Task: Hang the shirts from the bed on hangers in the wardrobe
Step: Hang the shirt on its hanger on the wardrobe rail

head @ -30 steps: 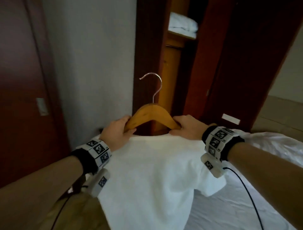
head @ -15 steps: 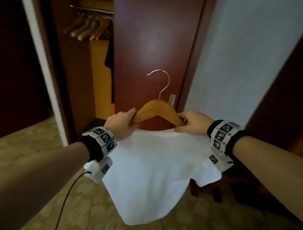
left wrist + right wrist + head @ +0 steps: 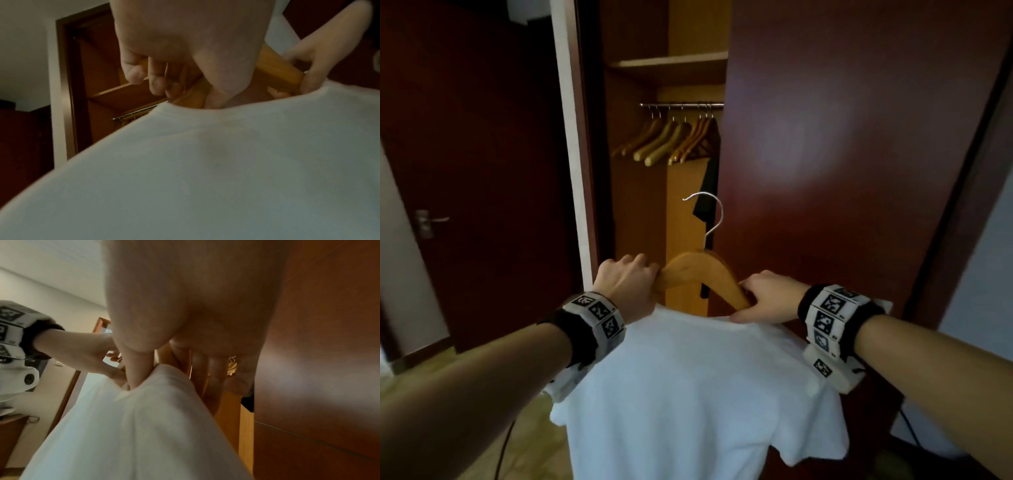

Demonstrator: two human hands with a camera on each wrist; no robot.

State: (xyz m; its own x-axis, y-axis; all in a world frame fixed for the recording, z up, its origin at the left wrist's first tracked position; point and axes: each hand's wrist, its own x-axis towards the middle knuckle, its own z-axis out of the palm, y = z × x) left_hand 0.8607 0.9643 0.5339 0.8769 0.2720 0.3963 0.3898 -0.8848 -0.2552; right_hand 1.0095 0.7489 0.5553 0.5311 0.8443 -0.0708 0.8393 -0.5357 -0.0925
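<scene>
1. Ahead of you the wardrobe (image 3: 688, 178) stands open; empty hangers (image 3: 667, 140) crowd its rail (image 3: 681, 105), and its dark door (image 3: 842, 154) sits right of the gap.
2. Your left hand (image 3: 625, 286) and right hand (image 3: 768, 298) each curl around one shoulder of the wooden hanger (image 3: 703, 274), the white shirt (image 3: 698, 394) draped below.

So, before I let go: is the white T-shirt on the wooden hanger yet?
On: white T-shirt hangs from wooden hanger, gripped by left hand and right hand.
</scene>
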